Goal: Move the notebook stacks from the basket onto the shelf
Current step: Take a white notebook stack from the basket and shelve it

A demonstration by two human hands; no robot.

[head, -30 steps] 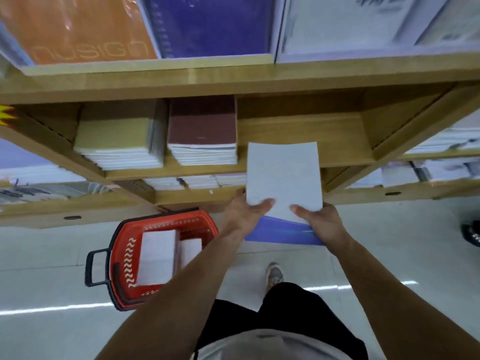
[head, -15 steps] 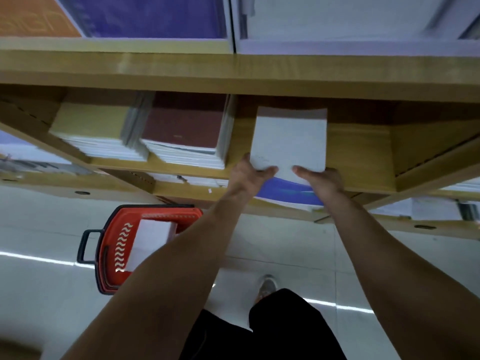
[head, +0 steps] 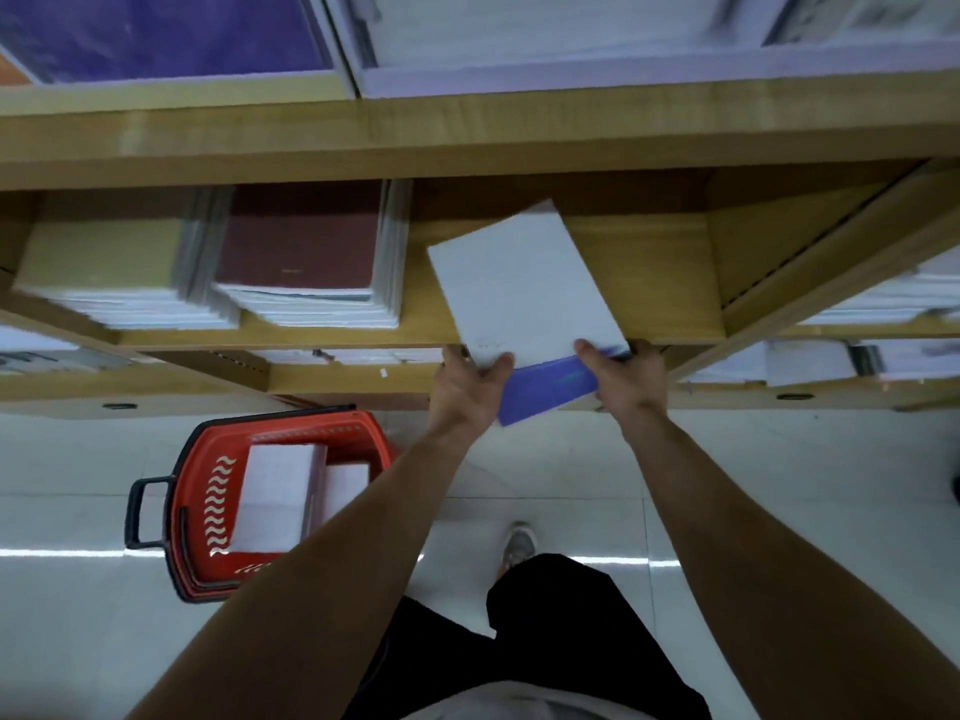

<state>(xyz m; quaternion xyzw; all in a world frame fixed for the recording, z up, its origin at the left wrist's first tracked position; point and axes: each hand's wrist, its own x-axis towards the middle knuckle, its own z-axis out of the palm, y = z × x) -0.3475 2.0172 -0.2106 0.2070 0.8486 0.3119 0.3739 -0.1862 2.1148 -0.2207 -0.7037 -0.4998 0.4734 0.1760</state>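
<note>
On shelf (head: 649,283) edge: white, purple-spined notebook stack (head: 524,283), askew; left hand (head: 462,387), right hand (head: 626,379) clasp near corners.

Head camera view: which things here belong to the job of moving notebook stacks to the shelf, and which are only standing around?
Belong to the job:
- white notebook stack, held by left hand and right hand
- wooden shelf
- red basket
- white stacks in basket

Only standing around:
- maroon notebook pile
- yellow notebook pile
- purple pad above
</note>
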